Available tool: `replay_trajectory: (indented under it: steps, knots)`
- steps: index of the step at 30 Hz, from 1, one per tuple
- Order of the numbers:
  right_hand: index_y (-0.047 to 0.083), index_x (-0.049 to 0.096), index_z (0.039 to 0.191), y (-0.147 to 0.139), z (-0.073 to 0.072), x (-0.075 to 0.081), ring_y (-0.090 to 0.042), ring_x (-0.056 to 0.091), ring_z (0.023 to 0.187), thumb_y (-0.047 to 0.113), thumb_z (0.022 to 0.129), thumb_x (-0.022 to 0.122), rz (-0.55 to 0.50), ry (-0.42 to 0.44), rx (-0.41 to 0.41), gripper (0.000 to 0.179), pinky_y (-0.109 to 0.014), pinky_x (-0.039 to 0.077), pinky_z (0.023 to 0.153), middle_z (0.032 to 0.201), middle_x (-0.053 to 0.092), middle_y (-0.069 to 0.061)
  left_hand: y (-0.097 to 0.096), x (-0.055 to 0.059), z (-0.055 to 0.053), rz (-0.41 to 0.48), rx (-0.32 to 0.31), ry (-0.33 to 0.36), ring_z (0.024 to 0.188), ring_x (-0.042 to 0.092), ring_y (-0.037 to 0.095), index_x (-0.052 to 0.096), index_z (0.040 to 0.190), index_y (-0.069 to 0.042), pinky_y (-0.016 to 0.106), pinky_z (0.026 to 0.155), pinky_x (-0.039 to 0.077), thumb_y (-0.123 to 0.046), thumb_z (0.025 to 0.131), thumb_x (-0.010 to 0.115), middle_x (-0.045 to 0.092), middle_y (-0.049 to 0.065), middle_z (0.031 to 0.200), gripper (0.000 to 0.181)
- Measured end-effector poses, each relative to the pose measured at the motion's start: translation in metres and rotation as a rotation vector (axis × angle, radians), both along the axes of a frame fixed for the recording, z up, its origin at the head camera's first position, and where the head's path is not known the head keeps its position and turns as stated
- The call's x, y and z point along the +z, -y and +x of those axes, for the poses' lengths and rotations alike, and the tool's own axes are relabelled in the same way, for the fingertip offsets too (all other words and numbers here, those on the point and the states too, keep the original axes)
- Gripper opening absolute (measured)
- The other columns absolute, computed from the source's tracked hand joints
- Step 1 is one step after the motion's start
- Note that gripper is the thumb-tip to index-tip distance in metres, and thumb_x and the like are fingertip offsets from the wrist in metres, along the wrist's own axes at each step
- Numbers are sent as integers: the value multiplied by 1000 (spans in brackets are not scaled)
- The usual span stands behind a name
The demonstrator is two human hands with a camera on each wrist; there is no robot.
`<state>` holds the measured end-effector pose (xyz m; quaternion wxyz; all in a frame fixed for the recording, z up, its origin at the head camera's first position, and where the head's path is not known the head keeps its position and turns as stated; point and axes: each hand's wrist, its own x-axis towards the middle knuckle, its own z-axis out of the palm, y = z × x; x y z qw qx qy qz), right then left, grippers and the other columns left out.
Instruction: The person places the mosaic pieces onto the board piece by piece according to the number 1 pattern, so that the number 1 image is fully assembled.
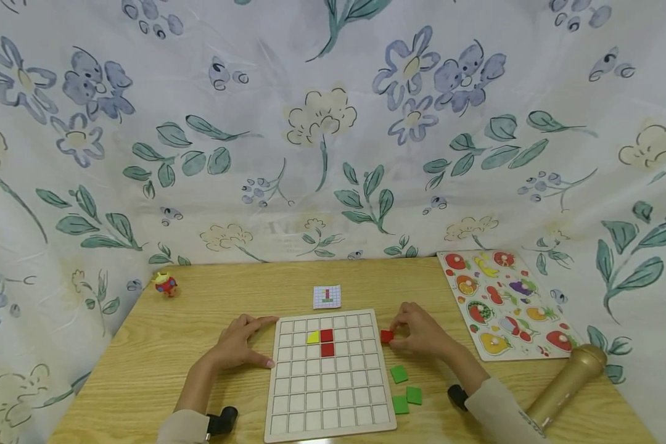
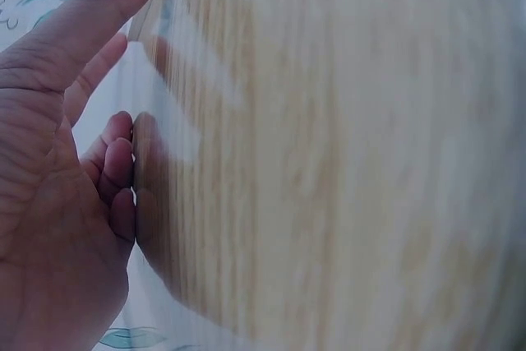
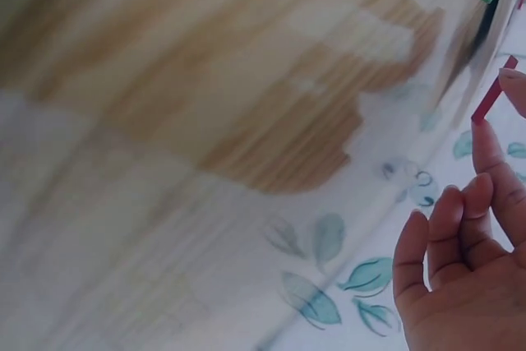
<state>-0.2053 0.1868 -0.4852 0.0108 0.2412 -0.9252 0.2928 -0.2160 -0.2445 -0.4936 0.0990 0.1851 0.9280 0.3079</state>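
Observation:
A pale wooden grid board [image 1: 305,404] lies on the table, with one yellow square tile [image 1: 313,337] and two red tiles [image 1: 327,349] set in its upper cells. My left hand [image 1: 234,345] rests at the board's left edge, thumb and forefinger spread against it; the left wrist view shows the palm [image 2: 66,228] beside the tabletop. Just off the board's right edge, my right hand [image 1: 419,333] pinches a red tile [image 1: 386,337] between thumb and forefinger. That tile [image 3: 496,92] appears edge-on in the right wrist view. Below this hand lie three green tiles [image 1: 399,374].
Behind the board is a small pattern card [image 1: 327,296]. A fruit puzzle board [image 1: 510,305] lies at the right, with a gold cylinder [image 1: 566,385] near it. A small red and yellow toy [image 1: 165,283] stands at the far left. A floral curtain [image 1: 322,185] hangs behind the table.

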Motion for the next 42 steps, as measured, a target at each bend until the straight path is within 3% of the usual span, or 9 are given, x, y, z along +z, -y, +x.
replay_trajectory:
  steps: [8,19,30,42]
  knots:
    - [13,74,83,14,2,8,-11,41,86,17,74,85,-40,14,53,15,-29,40,78,84,48,4,2,-2,0,-2,3,3,90,32,20,51,145,-26,38,76,24,-46,63,91,41,4,102,94]
    - [13,72,84,32,6,13,-13,41,91,15,76,84,-58,77,68,14,-30,42,80,88,47,3,3,-4,1,-2,16,7,90,32,20,51,146,-26,37,76,23,-48,62,91,41,4,102,95]
    - [11,74,86,49,8,13,-13,42,90,16,77,83,-75,93,127,14,-27,41,79,89,52,-3,0,-1,0,-7,8,12,91,32,21,50,147,-26,38,75,23,-46,63,91,41,5,102,96]
    - [14,74,86,64,9,10,-12,44,93,16,76,83,-103,137,126,13,-27,44,81,91,53,-3,-1,1,0,-4,18,12,93,33,21,52,145,-27,39,77,24,-45,62,92,42,5,104,94]
